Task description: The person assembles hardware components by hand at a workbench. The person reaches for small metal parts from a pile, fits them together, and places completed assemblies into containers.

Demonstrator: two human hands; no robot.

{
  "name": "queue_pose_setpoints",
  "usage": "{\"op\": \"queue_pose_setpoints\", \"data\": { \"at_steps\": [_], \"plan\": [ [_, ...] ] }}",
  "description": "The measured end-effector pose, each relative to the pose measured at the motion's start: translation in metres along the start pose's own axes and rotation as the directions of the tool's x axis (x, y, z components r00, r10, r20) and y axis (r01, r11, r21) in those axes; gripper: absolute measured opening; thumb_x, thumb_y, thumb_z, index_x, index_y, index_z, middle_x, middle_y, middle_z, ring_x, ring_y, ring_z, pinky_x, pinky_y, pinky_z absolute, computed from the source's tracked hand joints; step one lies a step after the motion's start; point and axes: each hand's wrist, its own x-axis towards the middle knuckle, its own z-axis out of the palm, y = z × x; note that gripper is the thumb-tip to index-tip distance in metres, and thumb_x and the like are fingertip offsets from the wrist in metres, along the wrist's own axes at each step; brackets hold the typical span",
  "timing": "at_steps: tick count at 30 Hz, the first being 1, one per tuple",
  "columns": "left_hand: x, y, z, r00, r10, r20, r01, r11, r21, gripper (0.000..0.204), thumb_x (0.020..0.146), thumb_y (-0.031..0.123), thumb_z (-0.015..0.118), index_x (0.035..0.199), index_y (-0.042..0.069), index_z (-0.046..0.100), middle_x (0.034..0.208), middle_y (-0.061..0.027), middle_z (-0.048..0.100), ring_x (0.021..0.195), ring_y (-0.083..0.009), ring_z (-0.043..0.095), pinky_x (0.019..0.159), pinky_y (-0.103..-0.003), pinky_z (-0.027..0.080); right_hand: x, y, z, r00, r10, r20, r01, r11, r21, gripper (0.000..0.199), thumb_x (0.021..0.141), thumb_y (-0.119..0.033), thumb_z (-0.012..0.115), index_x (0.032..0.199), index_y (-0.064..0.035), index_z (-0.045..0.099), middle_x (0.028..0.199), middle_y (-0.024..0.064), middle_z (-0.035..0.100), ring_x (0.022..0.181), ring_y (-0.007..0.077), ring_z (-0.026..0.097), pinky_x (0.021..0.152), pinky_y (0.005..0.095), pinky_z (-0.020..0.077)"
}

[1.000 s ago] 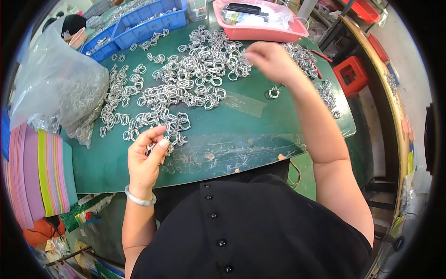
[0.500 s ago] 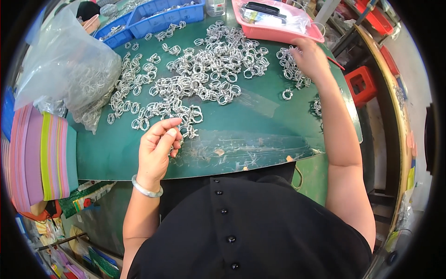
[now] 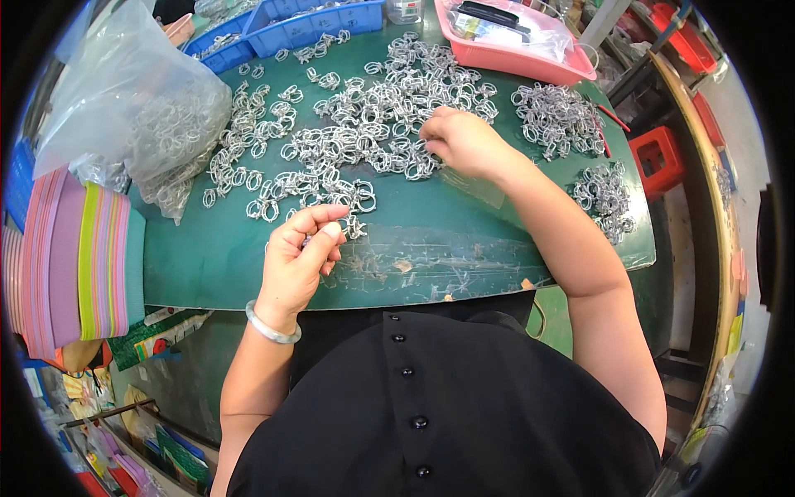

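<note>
A large heap of silvery ring-shaped metal pieces spreads over the green table. My left hand is closed at the heap's near edge, thumb against the curled fingers. Bits of silvery metal show between them, so it holds at least one ring. At the right edge of the heap is my right hand, palm down with its fingers drawn together at the rings. Whatever is between its fingertips is hidden. To the right lie two smaller piles of the same rings, one farther and one nearer.
A clear plastic bag of rings stands at left, beside striped fabric-like stacks. Blue bins and a pink basket line the far side. A red tool handle lies at right; a red stool stands beyond the table.
My right hand has moved left and nearer, from the far right pile to the large heap. My left hand stays closed in nearly the same place. The whole view has shifted slightly.
</note>
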Motion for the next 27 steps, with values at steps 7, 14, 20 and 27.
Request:
{"op": "queue_pose_setpoints", "data": {
  "at_steps": [7, 14, 20, 27],
  "plan": [
    [0.005, -0.002, 0.003, 1.000, -0.017, -0.001, 0.017, 1.000, 0.010, 0.021, 0.086, 0.009, 0.052, 0.105, 0.002, 0.058, 0.074, 0.0013, 0.055, 0.059, -0.0026, 0.048, 0.048, -0.016, 0.038, -0.009, -0.010, -0.024, 0.967, 0.256, 0.013, -0.233, 0.858, 0.458, 0.011, 0.081, -0.007, 0.057, 0.089, 0.0001, 0.055, 0.068, 0.0012, 0.051, 0.062, 0.0074, 0.046, 0.058, 0.0233, 0.0407],
    [0.009, 0.002, 0.011, 1.000, 0.025, -0.010, -0.024, 0.997, 0.077, 0.025, 0.085, 0.008, 0.055, 0.109, 0.003, 0.056, 0.075, 0.0022, 0.054, 0.059, -0.0024, 0.046, 0.049, -0.015, 0.037, -0.012, -0.028, -0.029, 0.973, 0.200, 0.117, -0.209, 0.537, 0.818, 0.010, 0.082, -0.010, 0.058, 0.088, -0.0016, 0.057, 0.072, 0.0003, 0.057, 0.062, 0.0064, 0.052, 0.057, 0.0203, 0.0421],
    [0.011, 0.012, 0.021, 0.993, 0.100, 0.056, -0.098, 0.995, -0.029, 0.037, 0.083, 0.007, 0.059, 0.118, 0.003, 0.051, 0.077, 0.0018, 0.053, 0.061, -0.0036, 0.047, 0.053, -0.016, 0.039, -0.023, -0.066, -0.010, 0.920, 0.068, 0.386, -0.392, 0.173, 0.904, 0.014, 0.083, -0.013, 0.060, 0.089, -0.0009, 0.057, 0.071, 0.0054, 0.061, 0.057, 0.0098, 0.056, 0.054, 0.0213, 0.0445],
    [0.013, 0.003, 0.018, 0.996, 0.051, 0.068, -0.050, 0.999, -0.006, 0.027, 0.086, 0.007, 0.054, 0.113, 0.003, 0.056, 0.078, -0.0005, 0.056, 0.061, -0.0038, 0.050, 0.049, -0.015, 0.039, -0.031, -0.076, 0.000, 0.893, 0.027, 0.449, -0.449, 0.056, 0.892, 0.013, 0.083, -0.013, 0.059, 0.090, -0.0012, 0.057, 0.075, 0.0061, 0.062, 0.060, 0.0106, 0.059, 0.055, 0.0211, 0.0460]
  ]
}}
